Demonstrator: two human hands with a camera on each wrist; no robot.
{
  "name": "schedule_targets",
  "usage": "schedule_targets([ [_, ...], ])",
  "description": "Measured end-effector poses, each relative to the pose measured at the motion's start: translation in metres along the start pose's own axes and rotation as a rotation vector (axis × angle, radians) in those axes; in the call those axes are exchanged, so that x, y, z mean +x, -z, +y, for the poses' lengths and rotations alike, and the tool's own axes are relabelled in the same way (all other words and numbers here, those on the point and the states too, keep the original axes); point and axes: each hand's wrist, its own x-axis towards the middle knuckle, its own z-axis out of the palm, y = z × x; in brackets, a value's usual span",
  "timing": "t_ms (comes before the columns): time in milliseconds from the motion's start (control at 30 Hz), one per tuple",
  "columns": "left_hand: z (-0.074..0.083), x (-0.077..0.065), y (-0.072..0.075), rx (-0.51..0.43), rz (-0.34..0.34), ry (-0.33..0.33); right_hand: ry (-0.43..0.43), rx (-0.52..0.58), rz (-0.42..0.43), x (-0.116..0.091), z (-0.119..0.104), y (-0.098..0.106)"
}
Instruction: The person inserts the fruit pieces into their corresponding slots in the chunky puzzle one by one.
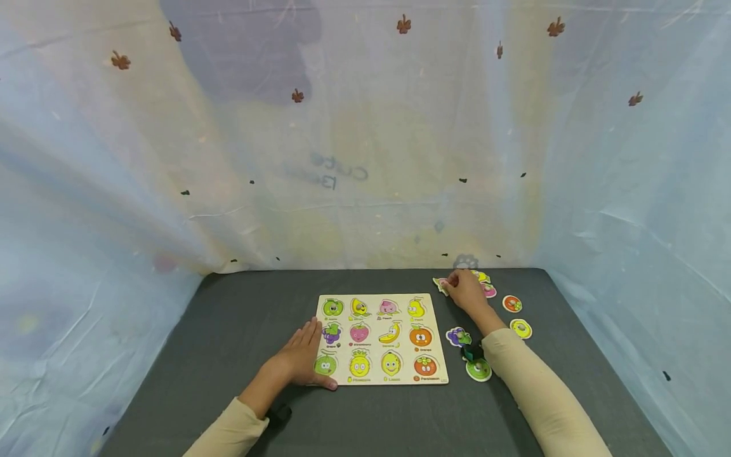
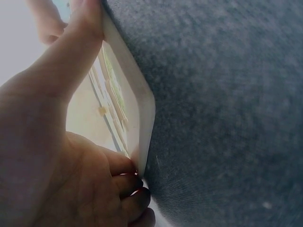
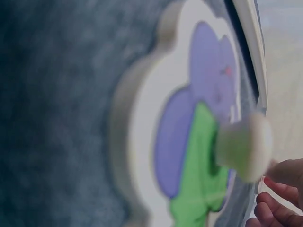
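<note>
A wooden fruit puzzle board lies on the dark table, printed with rows of smiling fruits. My left hand rests on its left edge, fingers straight and thumb at the near corner. In the left wrist view, that hand lies along the board's pale side. At the far right, my right hand pinches a pink puzzle piece, partly hidden by the fingertips. A grape piece with a knob looms close in the right wrist view, the right hand's fingers beyond it.
Several more pieces lie right of the board: a pink one, a yellow one, a red-orange one, a yellow-green one and a green round one. A patterned curtain stands behind the table.
</note>
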Motion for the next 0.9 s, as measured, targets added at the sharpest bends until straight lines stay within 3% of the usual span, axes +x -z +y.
schedule_targets([
  [533,0.003,-0.004,0.004,0.001,-0.016,0.007,0.03,0.052,-0.042,-0.005,-0.017,0.001],
  [900,0.004,-0.005,0.005,0.0,-0.022,0.009,0.113,0.034,-0.063,-0.011,-0.029,-0.006],
])
